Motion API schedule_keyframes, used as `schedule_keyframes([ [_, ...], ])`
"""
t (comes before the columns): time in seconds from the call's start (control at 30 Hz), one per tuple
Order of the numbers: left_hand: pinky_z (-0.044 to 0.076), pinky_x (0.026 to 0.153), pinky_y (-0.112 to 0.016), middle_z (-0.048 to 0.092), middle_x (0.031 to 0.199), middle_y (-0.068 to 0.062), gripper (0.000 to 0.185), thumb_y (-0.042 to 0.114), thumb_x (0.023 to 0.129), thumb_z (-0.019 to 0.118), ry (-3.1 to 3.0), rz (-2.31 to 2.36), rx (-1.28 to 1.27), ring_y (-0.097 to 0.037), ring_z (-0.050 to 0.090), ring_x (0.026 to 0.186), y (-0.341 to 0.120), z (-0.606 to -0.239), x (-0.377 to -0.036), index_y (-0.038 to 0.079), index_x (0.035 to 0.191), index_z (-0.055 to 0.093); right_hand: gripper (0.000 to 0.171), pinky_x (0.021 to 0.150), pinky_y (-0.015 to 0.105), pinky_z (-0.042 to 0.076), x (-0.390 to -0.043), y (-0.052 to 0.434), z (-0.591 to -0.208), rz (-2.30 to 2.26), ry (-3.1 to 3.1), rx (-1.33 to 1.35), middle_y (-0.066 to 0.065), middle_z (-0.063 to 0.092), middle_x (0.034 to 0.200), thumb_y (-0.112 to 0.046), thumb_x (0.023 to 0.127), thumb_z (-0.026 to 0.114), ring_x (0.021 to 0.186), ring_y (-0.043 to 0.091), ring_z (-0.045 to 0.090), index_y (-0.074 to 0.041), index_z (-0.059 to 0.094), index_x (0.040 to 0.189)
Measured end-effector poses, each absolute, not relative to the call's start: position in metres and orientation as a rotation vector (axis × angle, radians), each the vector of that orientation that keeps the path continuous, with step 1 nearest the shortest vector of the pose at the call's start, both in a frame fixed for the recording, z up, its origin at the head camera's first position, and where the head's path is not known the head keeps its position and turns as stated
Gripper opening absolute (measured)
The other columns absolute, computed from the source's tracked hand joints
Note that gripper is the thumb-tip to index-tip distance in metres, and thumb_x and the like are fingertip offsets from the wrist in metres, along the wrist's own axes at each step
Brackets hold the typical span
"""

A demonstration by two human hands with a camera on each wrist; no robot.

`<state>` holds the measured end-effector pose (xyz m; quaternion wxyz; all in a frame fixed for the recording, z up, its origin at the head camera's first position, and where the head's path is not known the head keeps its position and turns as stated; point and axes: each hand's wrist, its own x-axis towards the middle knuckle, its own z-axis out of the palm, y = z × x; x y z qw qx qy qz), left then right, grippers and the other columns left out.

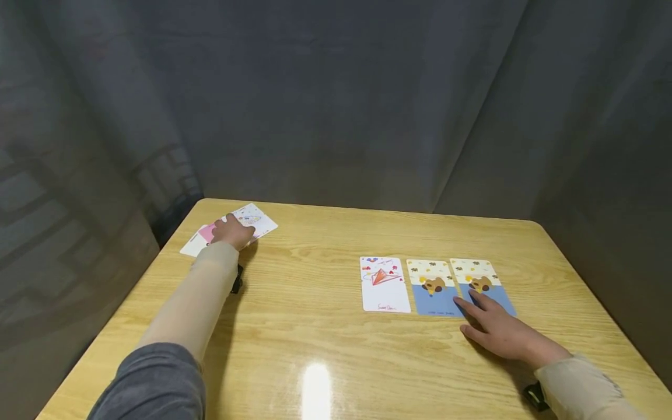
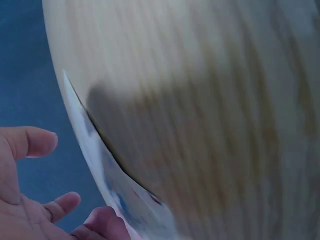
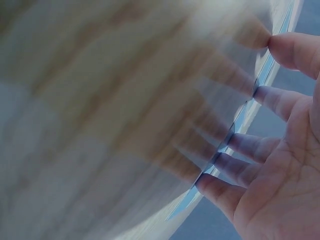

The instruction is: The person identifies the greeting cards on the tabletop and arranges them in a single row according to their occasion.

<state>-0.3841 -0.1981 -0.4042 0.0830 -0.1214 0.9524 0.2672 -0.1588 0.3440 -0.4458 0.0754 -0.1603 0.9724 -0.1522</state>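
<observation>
On the table point(image 1: 325, 326), toward the far left corner: a loose pile of cards point(image 1: 247, 220), fanned and overlapping, with the left hand point(image 1: 231, 231) on top of it. Right of centre: three cards in a row, side by side, edges touching or nearly so. Leftmost of the row: the kite card point(image 1: 384, 284); next to it, the middle dog card point(image 1: 433, 287); at the right end, the right dog card point(image 1: 480, 281). On the near edge of that last card: the fingertips of the right hand point(image 1: 499, 331), palm nearer on the tabletop. Pile and row well apart. Behind the table: a curtain point(image 1: 336, 99).
</observation>
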Motion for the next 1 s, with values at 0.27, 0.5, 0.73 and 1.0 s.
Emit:
schedule_keyframes([
  [0.27,0.027,0.109,-0.068,0.015,0.152,-0.046,0.078,0.041,0.099,0.042,2.825,0.674,-0.332,-0.058,0.017,0.141,-0.209,-0.407,-0.381,-0.004,0.160,0.022,0.060,0.097,0.072,0.041,-0.152,0.343,-0.443,-0.467,2.921,-0.492,0.042,0.031,0.150,-0.029,0.101,0.068,0.133,0.065,0.035,0.004,0.050,0.149],
  [0.5,0.026,0.103,-0.073,0.027,0.143,-0.048,0.063,0.028,0.095,0.040,2.856,0.443,-0.128,-0.061,0.025,0.134,-0.214,-0.409,-0.382,-0.003,0.150,0.044,0.061,0.096,0.072,0.041,-0.148,0.341,-0.444,-0.476,2.900,-0.477,0.041,0.028,0.152,-0.030,0.103,0.066,0.134,0.065,0.033,0.004,0.048,0.150],
  [0.73,0.027,0.106,-0.072,0.052,0.135,-0.041,0.043,0.012,0.098,0.041,2.873,0.199,-0.037,-0.058,0.045,0.127,-0.212,-0.404,-0.381,-0.009,0.132,0.058,0.060,0.097,0.072,0.041,-0.149,0.341,-0.441,-0.459,2.908,-0.495,0.041,0.029,0.152,-0.028,0.102,0.066,0.134,0.065,0.033,0.004,0.048,0.150],
  [1.0,0.046,0.098,-0.060,0.056,0.131,-0.038,0.050,0.020,0.099,0.044,2.905,0.294,0.011,-0.050,0.058,0.118,-0.208,-0.397,-0.375,-0.017,0.130,0.055,0.060,0.097,0.073,0.039,-0.153,0.341,-0.441,-0.476,2.901,-0.487,0.041,0.029,0.151,-0.028,0.102,0.067,0.134,0.066,0.032,0.004,0.048,0.150],
])
